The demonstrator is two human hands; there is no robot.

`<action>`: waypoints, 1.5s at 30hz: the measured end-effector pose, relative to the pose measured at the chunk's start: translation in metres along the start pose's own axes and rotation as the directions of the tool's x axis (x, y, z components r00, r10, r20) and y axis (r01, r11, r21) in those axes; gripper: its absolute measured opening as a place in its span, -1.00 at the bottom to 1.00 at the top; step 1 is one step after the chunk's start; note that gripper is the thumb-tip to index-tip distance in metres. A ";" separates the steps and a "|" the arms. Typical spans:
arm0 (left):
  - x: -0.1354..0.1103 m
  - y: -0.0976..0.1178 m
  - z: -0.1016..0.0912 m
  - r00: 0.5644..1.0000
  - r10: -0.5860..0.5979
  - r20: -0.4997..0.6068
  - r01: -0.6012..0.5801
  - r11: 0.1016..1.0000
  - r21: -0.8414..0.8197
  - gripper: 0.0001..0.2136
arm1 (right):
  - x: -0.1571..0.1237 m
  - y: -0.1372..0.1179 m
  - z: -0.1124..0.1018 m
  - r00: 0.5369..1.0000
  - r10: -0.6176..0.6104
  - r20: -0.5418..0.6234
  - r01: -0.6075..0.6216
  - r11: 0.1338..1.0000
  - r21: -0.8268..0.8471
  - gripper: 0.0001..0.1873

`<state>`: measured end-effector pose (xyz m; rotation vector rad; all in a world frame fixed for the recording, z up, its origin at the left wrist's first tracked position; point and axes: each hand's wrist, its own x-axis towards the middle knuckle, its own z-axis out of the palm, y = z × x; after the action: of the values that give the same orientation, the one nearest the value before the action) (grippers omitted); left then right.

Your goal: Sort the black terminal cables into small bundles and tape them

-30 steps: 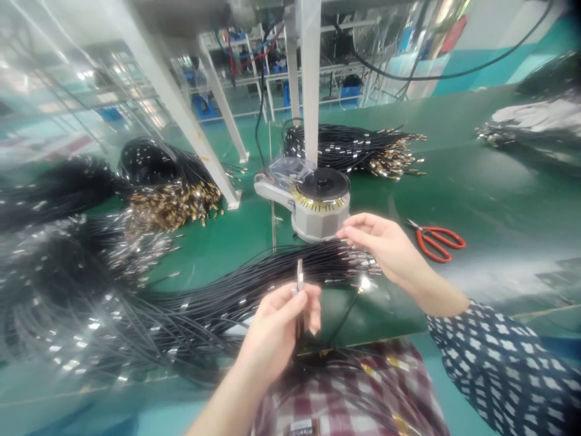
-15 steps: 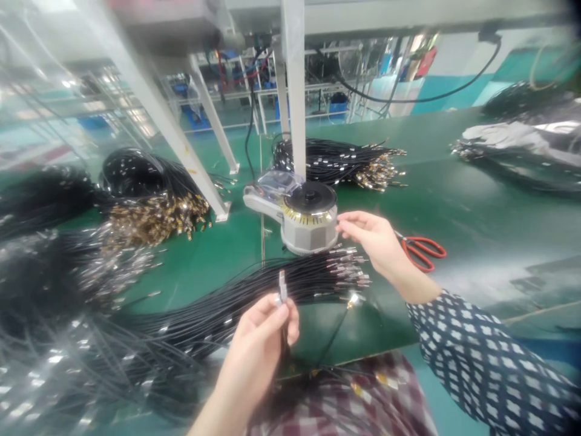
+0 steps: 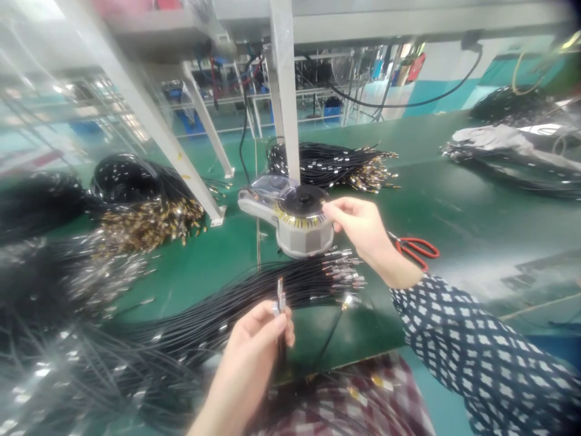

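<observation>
Connector (image 3: 281, 295) stood upright, pinched between thumb and fingers of the left hand (image 3: 259, 342). We found the right hand (image 3: 358, 227) apart from it, farther forward, fingertips at the rim of the dispenser (image 3: 305, 236); whether they had closed on anything, we could not tell. We judged this piece unfinished, the hands not being together on it. Just beyond the left hand lay a cable bundle (image 3: 249, 293), whose state of completion we could not establish.

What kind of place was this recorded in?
Probably a factory workshop for cable assembly: bundles of black cables with metal ends lie across a green bench, with a round dispenser-like device and red-handled pliers among them.
</observation>
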<state>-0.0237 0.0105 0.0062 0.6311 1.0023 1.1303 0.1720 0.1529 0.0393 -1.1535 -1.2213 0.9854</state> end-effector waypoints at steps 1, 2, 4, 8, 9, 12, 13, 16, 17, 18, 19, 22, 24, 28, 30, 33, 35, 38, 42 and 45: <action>0.000 0.001 0.000 1.000 0.004 -0.003 -0.004 1.000 0.010 -0.84 | 0.000 0.001 -0.001 1.000 -0.020 -0.001 0.020 1.000 0.000 -0.81; 0.000 0.002 0.001 1.000 0.005 -0.005 -0.005 1.000 0.016 -0.84 | 0.000 0.004 -0.002 1.000 -0.030 0.003 0.030 1.000 -0.001 -0.80; 0.000 0.002 0.002 1.000 0.005 -0.006 -0.004 1.000 0.020 -0.83 | 0.000 0.012 -0.002 0.999 -0.026 0.020 0.026 1.000 -0.005 -0.77; 0.001 0.000 0.002 1.000 -0.003 -0.010 0.003 1.000 0.026 -0.81 | 0.001 0.023 0.007 1.000 -0.004 0.003 0.004 1.000 0.024 -0.74; 0.000 0.000 0.001 1.000 0.000 -0.017 0.000 0.999 0.032 -0.81 | 0.001 0.021 0.009 1.000 -0.002 -0.013 0.003 0.999 0.035 -0.73; -0.002 -0.001 -0.001 0.997 0.027 -0.073 -0.024 0.998 0.053 -0.81 | -0.005 0.003 0.014 0.999 -0.023 -0.035 0.026 0.996 0.086 -0.71; -0.002 0.000 -0.001 0.995 0.039 -0.090 -0.034 0.998 0.062 -0.81 | -0.010 -0.006 0.013 0.999 -0.043 -0.015 0.044 0.993 0.106 -0.71; -0.004 0.001 0.000 0.993 0.074 -0.096 -0.063 0.992 0.105 -0.82 | -0.033 -0.024 0.010 0.985 -0.041 0.168 0.024 0.994 0.102 -0.71; -0.004 0.001 0.001 0.992 0.086 -0.088 -0.075 0.990 0.120 -0.83 | -0.041 -0.026 0.009 0.969 0.000 0.249 -0.022 0.996 0.087 -0.74; -0.004 0.001 0.002 0.992 0.097 -0.078 -0.087 0.987 0.132 -0.84 | -0.050 -0.026 0.009 0.942 0.056 0.331 -0.087 0.993 0.081 -0.75; -0.004 0.001 0.002 0.992 0.106 -0.070 -0.095 0.985 0.141 -0.85 | -0.059 -0.024 0.009 0.914 0.108 0.390 -0.151 0.985 0.082 -0.75; -0.004 -0.001 0.004 0.991 0.121 -0.048 -0.113 0.983 0.147 -0.87 | -0.081 -0.013 0.016 0.884 0.174 0.435 -0.233 0.969 0.087 -0.72; -0.004 -0.002 0.004 0.992 0.121 -0.038 -0.114 0.983 0.145 -0.86 | -0.091 -0.008 0.021 0.883 0.180 0.433 -0.247 0.963 0.103 -0.67; -0.007 0.000 0.004 0.984 0.160 -0.076 -0.150 0.980 0.127 -0.85 | -0.098 -0.007 0.026 0.878 0.198 0.435 -0.277 0.953 0.125 -0.66; -0.009 0.003 0.004 0.968 0.215 -0.128 -0.208 0.976 0.073 -0.83 | -0.098 -0.008 0.024 0.861 0.211 0.463 -0.297 0.947 0.121 -0.64; -0.012 0.005 0.006 0.971 0.198 -0.135 -0.194 0.980 0.037 -0.82 | -0.096 -0.007 0.020 0.824 0.242 0.512 -0.345 0.931 0.115 -0.62; -0.013 0.005 0.007 0.990 0.123 -0.065 -0.113 0.984 0.139 -0.80 | -0.095 -0.007 0.019 0.802 0.259 0.538 -0.373 0.921 0.113 -0.64; -0.012 0.001 0.007 0.999 0.041 0.005 -0.041 0.964 0.263 -0.79 | -0.095 -0.007 0.019 0.770 0.276 0.575 -0.398 0.912 0.096 -0.65; -0.009 0.000 0.006 0.998 0.035 -0.051 -0.026 0.986 0.162 -0.80 | -0.093 -0.008 0.014 0.801 0.216 0.558 -0.313 0.946 0.084 -0.80; -0.010 0.003 0.007 0.995 0.038 -0.089 -0.029 0.995 0.098 -0.79 | -0.091 -0.007 0.009 0.829 0.118 0.547 -0.144 0.990 0.005 -0.84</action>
<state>-0.0192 0.0020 0.0151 0.6806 1.1331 1.1539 0.1529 0.0634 0.0305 -0.9527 -1.5692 1.5114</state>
